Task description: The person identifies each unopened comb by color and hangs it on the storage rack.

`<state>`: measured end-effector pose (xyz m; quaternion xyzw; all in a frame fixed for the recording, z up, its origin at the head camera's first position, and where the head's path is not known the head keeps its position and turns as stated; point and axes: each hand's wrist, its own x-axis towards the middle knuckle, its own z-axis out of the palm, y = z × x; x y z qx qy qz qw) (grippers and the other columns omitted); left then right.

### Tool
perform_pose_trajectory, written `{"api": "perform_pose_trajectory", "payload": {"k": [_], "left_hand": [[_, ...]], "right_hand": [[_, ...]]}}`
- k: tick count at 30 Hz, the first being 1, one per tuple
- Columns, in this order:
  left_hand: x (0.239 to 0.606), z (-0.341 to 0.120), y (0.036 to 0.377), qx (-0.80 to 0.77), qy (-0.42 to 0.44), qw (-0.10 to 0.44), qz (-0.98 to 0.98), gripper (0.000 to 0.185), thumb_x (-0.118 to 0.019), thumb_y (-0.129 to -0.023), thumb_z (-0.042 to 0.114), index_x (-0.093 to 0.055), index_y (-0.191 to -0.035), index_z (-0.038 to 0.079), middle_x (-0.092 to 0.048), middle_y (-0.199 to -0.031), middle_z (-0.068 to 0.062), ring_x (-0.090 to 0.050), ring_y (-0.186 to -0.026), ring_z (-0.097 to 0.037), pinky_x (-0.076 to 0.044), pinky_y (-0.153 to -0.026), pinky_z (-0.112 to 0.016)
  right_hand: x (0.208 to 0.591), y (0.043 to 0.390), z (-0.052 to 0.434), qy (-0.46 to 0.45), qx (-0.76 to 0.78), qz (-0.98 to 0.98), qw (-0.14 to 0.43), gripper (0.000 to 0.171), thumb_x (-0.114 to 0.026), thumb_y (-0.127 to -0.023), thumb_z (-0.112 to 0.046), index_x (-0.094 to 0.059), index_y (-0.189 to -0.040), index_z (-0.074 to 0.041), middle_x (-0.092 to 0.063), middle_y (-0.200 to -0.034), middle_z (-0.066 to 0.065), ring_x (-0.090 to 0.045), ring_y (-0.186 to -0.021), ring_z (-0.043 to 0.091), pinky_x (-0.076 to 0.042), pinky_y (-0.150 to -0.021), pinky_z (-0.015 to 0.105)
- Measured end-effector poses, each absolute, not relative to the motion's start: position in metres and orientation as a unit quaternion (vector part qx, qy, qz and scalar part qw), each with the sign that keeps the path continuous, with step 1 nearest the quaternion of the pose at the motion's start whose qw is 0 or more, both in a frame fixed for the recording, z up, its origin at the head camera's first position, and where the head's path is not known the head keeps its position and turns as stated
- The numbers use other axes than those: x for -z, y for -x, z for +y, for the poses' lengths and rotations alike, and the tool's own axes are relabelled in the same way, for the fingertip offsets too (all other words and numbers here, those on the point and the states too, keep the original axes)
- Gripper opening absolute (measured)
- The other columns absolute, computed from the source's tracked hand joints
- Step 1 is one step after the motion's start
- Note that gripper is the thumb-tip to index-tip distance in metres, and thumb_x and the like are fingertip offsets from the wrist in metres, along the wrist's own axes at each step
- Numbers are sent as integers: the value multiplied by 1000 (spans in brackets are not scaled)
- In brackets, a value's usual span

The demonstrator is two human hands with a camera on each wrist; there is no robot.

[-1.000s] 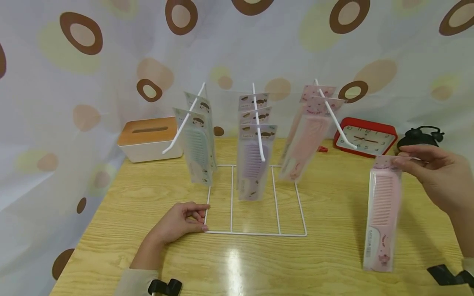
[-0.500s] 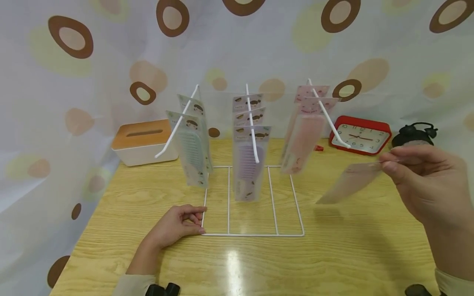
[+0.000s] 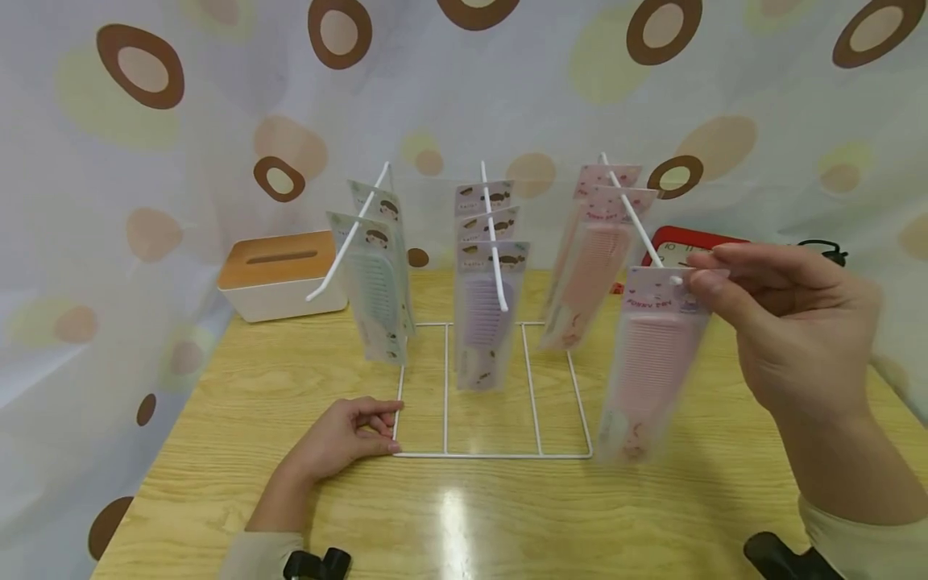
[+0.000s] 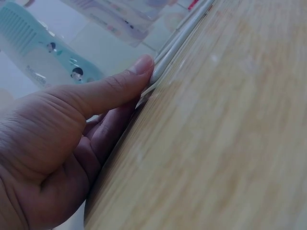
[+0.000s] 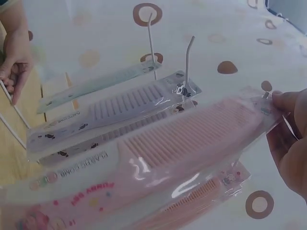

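Note:
My right hand [image 3: 805, 338] pinches the top edge of a packaged pink comb [image 3: 656, 354], which hangs tilted at the front end of the right rod. A white spot, apparently the rod's tip, shows at the package's top; how far it passes through is unclear. My left hand [image 3: 348, 435] holds the front left corner of the white wire display rack [image 3: 500, 457], thumb and fingers about the bar [image 4: 165, 64]. On the rack's rods hang packaged green combs [image 3: 373, 290] at left, purple combs [image 3: 487, 314] in the middle and pink combs [image 3: 590, 266] at right.
Behind the rack at left stands a tissue box [image 3: 283, 278] with a wooden lid. A red clock [image 3: 689, 242] and a black alarm clock [image 3: 834, 252] are partly hidden behind my right hand. A patterned cloth [image 3: 449, 97] hangs behind the wooden table [image 3: 290, 379].
My right hand has carried the pink comb left and up to the right rod's front end; the package swung on the way. The left hand stays at the rack's corner.

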<state>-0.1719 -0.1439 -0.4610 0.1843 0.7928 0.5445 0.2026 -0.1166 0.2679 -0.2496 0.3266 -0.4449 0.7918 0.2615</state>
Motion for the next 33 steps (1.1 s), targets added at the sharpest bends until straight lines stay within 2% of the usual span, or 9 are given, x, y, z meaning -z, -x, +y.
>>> {"api": "perform_pose_trajectory", "payload": {"k": [6, 10, 12, 18, 22, 25, 29, 33], "left_hand": [[459, -145, 174, -546, -182, 202, 792, 59, -84, -81, 16, -62, -134, -1, -63, -106, -16, -63, -88, -12, -56, -74, -20], [458, -144, 175, -546, -182, 207, 792, 58, -83, -82, 17, -62, -134, 0, -63, -107, -16, -64, -88, -13, -56, -75, -21], [458, -143, 175, -545, -181, 209, 792, 58, -83, -82, 17, -62, -134, 1, -64, -107, -15, -64, -88, -13, -56, -75, -21], [456, -139, 174, -542, -184, 205, 794, 57, -82, -83, 17, -62, -134, 1, -64, -106, -15, -64, -89, -14, -55, -74, -21], [451, -139, 176, -529, -199, 198, 801, 51, -76, -90, 17, -60, -135, 0, -65, -109, -14, -64, -92, -12, -55, -77, -21], [438, -147, 176, -516, -212, 163, 814, 45, -70, -95, 18, -60, -135, 0, -67, -108, -12, -65, -92, -11, -57, -77, -23], [406, -167, 179, -457, -228, 69, 857, 37, -69, -96, 18, -65, -130, 3, -69, -101, -4, -65, -90, -11, -60, -76, -27], [369, -187, 186, -307, -270, -22, 912, 36, -71, -95, 26, -69, -125, 8, -67, -104, -1, -66, -93, -16, -59, -77, -34]], "right_hand": [[255, 129, 271, -247, -779, -513, 262, 29, -58, -76, 36, -62, -103, 28, -75, -89, 25, -75, -81, 28, -61, -75, 31], [255, 144, 275, -197, -771, -551, 251, 29, -59, -79, 32, -65, -106, 22, -76, -92, 18, -74, -82, 22, -61, -76, 27], [254, 152, 277, -191, -767, -561, 246, 28, -61, -81, 28, -64, -108, 21, -77, -94, 16, -73, -84, 21, -60, -80, 26], [250, 169, 282, -168, -755, -585, 242, 32, -69, -81, 20, -63, -112, 19, -76, -96, 13, -71, -87, 19, -59, -80, 21], [249, 175, 284, -178, -756, -583, 239, 33, -68, -81, 22, -62, -113, 20, -76, -96, 13, -72, -87, 20, -59, -80, 22], [250, 178, 284, -192, -754, -581, 238, 32, -65, -81, 25, -62, -112, 20, -77, -98, 14, -73, -89, 20, -59, -80, 23], [251, 177, 288, -202, -745, -596, 223, 33, -63, -82, 25, -63, -115, 19, -77, -102, 14, -74, -93, 20, -59, -82, 23], [252, 166, 311, -162, -656, -703, 223, 29, -66, -89, 12, -65, -118, 13, -76, -106, 4, -73, -91, 11, -56, -81, 15]]}}
